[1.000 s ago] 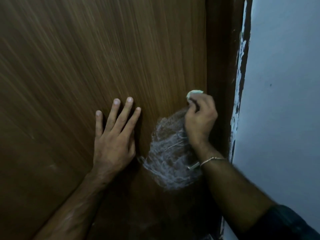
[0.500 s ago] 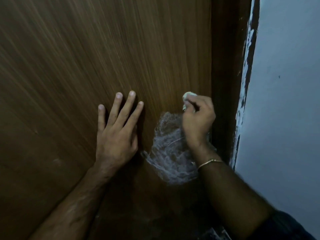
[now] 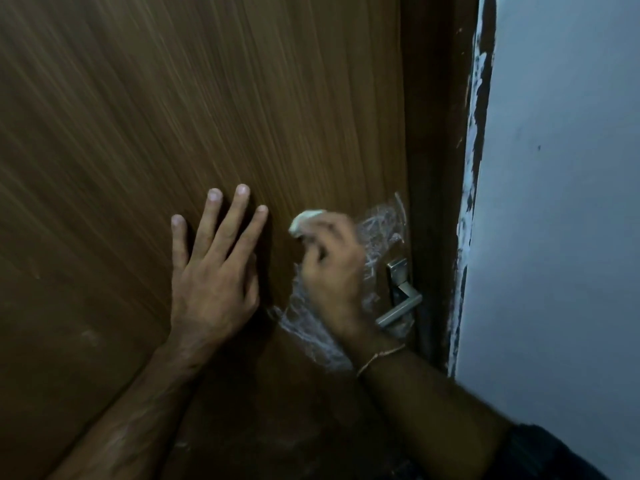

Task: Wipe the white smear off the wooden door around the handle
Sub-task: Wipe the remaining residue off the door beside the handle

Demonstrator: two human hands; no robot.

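A brown wooden door fills most of the view. A white smear spreads over it around the metal lever handle, from above the handle down to the lower left. My right hand grips a small white cloth and holds it against the door at the smear's upper left edge. The hand covers the middle of the smear. My left hand lies flat on the door with straight fingers, just left of the smear.
A dark door frame runs down the right of the door. Beyond it is a pale blue wall with a ragged white paint edge. A thin bracelet sits on my right wrist.
My right hand with the cloth has slid left across the smear, away from the frame, uncovering the handle and the smear's upper right part. My left hand stays pressed on the door.
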